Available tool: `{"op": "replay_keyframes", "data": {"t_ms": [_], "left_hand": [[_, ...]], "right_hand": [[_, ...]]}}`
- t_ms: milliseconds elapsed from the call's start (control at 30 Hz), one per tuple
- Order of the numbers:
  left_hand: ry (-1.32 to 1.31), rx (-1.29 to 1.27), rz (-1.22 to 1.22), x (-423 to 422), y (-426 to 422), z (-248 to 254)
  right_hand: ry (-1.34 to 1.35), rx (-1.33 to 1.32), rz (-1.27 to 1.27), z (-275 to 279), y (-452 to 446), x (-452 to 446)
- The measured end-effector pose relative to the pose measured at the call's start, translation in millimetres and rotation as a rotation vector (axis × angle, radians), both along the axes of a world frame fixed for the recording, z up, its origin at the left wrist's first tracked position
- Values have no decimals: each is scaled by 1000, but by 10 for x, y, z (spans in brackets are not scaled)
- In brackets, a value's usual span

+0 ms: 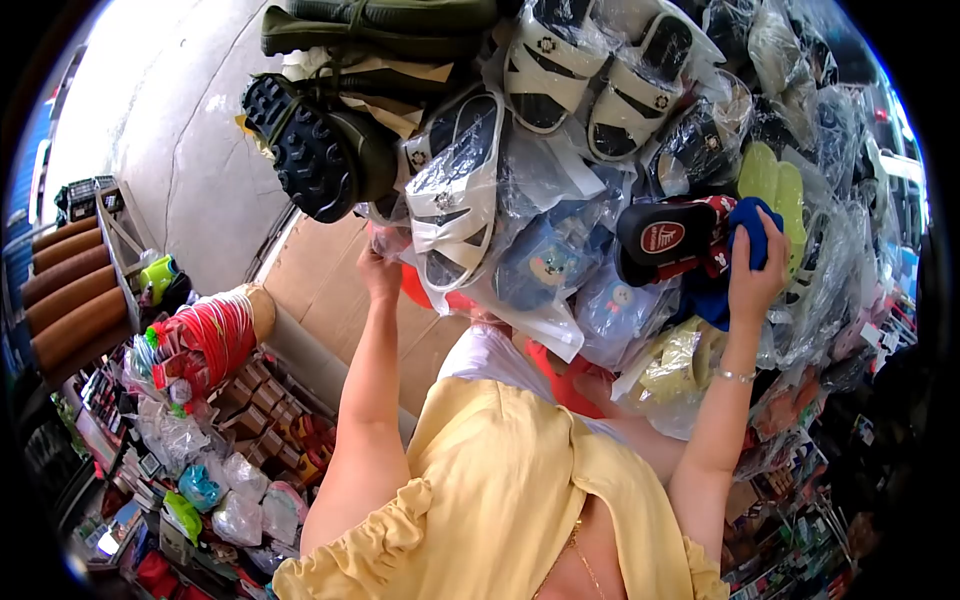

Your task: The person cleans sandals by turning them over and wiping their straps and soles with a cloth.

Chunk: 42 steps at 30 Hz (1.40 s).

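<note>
My right hand [756, 268] is closed around a bunched blue cloth [755, 222]. The cloth lies against a pair of black-soled shoes [662, 236] with red patterned uppers and a red oval label. My left hand [379, 274] is closed at the edge of a clear plastic bag [390, 241], by the white sandals; its fingertips are partly hidden. White-and-black sandals [455, 205] in clear wrap lie between my hands. Below them are bagged blue items [550, 262] with a cartoon animal face. Yellow-green slippers [772, 190] stand just beyond my right hand.
Dark green boots [330, 160] with black treads lie at the upper left of the pile. Cardboard [325, 285] covers the floor near my left arm. A spool of red cord [215, 335] and several bagged goods [240, 510] are at the left. Pale yellow clogs [680, 365] sit below the blue bags.
</note>
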<state>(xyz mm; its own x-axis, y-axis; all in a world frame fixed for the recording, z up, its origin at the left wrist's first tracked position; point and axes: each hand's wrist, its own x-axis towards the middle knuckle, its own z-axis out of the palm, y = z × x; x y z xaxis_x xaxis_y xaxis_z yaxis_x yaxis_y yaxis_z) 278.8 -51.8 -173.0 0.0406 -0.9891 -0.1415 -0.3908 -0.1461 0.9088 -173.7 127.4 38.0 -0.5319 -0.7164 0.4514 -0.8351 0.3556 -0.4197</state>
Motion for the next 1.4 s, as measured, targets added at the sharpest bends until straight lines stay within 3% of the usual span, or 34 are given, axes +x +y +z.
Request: {"op": "replay_keyframes", "data": {"t_ms": [100,200,233,333,433,500,567,633,667,700,767,800,833,900,967,1100,1233,1400], "left_hand": [[61,1,26,104,-63,-171],[24,19,-15,131,-142,-228],[4,82,-18,151,-142,-217],[-118,174,-67,217,-251,-172],[-174,64,-131,244,-265,-250],[-93,60,-126,276,-270,-391],[-15,65,-101,267,-210,-475],[-23,116,-137,212,-130,-402],[-234,215,-111,155,-63,-327],[-159,37,-89,116,35,-458],[-334,-402,-97,65,166,-664],[-338,-397,-96,0,261,-739],[-212,-208,69,-59,397,-853],[369,180,334,-148,596,-1135],[616,494,486,-314,803,-1237],[799,776,459,-580,728,-1319],[846,865,374,-418,371,-1417],[804,833,376,-270,396,-1475]], "right_hand": [[148,68,143,99,51,163],[-80,254,82,-41,116,14],[-161,209,33,-91,143,-126],[-72,197,-141,99,124,-206],[-32,29,11,308,25,-63],[-108,132,31,191,4,33],[-125,279,-41,-69,79,-117],[-74,244,-149,-157,145,-344],[-101,264,-218,-137,175,-411],[-74,247,-216,-10,143,-355],[-59,136,-91,129,84,-240],[-70,140,-22,166,44,-134],[-81,148,48,177,6,-36],[-57,284,50,64,-21,80],[-161,221,20,-127,51,-119],[-143,196,-154,-47,87,-284],[-68,228,80,196,-30,25],[-87,240,87,142,66,47]]}}
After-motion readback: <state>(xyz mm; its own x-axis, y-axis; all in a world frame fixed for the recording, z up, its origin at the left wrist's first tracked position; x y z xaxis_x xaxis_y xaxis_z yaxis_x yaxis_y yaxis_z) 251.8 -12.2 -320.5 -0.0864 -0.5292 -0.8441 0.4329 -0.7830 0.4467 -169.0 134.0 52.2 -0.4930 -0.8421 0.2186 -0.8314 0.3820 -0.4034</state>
